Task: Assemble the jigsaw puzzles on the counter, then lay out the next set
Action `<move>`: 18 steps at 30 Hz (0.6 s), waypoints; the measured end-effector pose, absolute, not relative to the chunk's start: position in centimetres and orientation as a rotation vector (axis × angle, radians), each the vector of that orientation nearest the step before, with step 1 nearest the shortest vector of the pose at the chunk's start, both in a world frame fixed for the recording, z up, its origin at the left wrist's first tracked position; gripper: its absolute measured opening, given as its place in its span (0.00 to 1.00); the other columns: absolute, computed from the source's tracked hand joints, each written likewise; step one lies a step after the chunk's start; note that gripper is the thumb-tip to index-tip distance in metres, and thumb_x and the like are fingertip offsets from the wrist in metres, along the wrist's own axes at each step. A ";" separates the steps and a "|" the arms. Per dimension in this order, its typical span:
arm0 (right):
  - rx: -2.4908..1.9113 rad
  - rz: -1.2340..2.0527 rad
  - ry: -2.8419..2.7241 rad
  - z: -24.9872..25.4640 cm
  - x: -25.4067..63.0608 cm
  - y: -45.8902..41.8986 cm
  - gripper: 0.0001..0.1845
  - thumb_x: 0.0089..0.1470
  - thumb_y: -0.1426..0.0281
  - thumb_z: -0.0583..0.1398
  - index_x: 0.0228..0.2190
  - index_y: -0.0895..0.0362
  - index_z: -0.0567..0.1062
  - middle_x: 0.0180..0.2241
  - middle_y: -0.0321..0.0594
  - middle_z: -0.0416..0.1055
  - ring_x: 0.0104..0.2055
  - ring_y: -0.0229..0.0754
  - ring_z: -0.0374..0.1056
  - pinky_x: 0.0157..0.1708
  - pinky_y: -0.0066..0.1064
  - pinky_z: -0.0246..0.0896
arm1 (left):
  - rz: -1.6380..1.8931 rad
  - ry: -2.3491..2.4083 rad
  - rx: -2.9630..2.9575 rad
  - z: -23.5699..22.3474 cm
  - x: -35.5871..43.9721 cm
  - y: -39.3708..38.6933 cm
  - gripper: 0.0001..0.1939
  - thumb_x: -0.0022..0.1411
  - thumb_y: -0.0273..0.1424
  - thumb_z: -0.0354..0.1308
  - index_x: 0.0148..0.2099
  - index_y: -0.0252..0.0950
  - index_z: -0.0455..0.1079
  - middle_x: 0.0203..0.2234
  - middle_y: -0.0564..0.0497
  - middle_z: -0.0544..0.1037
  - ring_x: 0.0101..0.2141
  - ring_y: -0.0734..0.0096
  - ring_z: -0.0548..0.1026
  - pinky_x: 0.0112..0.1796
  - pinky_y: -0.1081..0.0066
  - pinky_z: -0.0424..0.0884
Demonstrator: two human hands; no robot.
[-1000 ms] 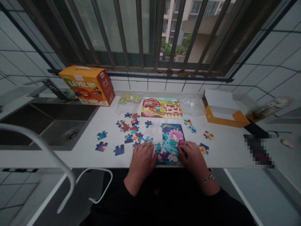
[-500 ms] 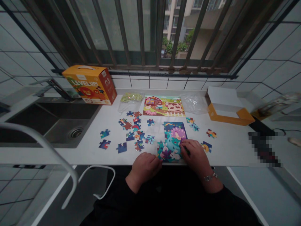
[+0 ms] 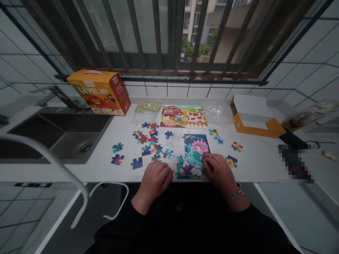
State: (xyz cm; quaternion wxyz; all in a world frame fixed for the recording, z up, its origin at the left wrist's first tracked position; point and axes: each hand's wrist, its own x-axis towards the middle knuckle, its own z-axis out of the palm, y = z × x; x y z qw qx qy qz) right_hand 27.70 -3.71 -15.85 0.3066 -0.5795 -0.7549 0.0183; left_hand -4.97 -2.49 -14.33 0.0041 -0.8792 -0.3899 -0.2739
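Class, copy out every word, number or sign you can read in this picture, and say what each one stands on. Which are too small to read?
"LEVEL UP!": front of the orange box.
"03": the box's red side; the first character may be a letter.
"03": low on the box's front, less clear.
Too small or blurred: the other print on the box.
None readable: the puzzle and loose pieces.
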 end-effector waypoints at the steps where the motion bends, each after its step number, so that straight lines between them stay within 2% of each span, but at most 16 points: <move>1: -1.533 0.047 -1.993 -15.8 27.7 -3.7 0.09 0.70 0.68 0.60 0.42 0.53 0.82 0.47 0.47 0.82 0.51 0.55 0.75 0.53 0.49 0.68 | -0.833 -1.263 -2.750 -14.2 -5.4 -2.4 0.09 0.78 0.32 0.55 0.45 0.39 0.76 0.41 0.45 0.83 0.43 0.57 0.79 0.45 0.56 0.72; 3: -1.534 0.042 -1.988 -15.9 27.7 -3.7 0.10 0.70 0.67 0.60 0.42 0.52 0.83 0.46 0.47 0.83 0.51 0.55 0.75 0.53 0.49 0.69 | -0.788 -1.331 -2.731 -14.3 -6.4 -2.4 0.09 0.77 0.32 0.56 0.50 0.40 0.78 0.48 0.43 0.83 0.49 0.54 0.80 0.49 0.54 0.74; 6: -1.533 0.042 -1.994 -16.1 27.7 -3.7 0.10 0.70 0.67 0.60 0.41 0.52 0.83 0.46 0.47 0.83 0.51 0.55 0.75 0.53 0.50 0.69 | -0.767 -1.375 -2.693 -14.6 -7.9 -2.6 0.09 0.77 0.33 0.57 0.52 0.41 0.78 0.51 0.43 0.84 0.52 0.52 0.81 0.52 0.52 0.75; 18: -1.532 0.040 -1.993 -15.9 27.7 -3.6 0.09 0.70 0.68 0.60 0.42 0.52 0.83 0.46 0.47 0.83 0.51 0.54 0.75 0.53 0.48 0.68 | -0.895 -1.372 -2.572 -14.8 -10.6 -2.9 0.07 0.76 0.31 0.59 0.50 0.40 0.78 0.51 0.44 0.85 0.51 0.54 0.84 0.53 0.51 0.78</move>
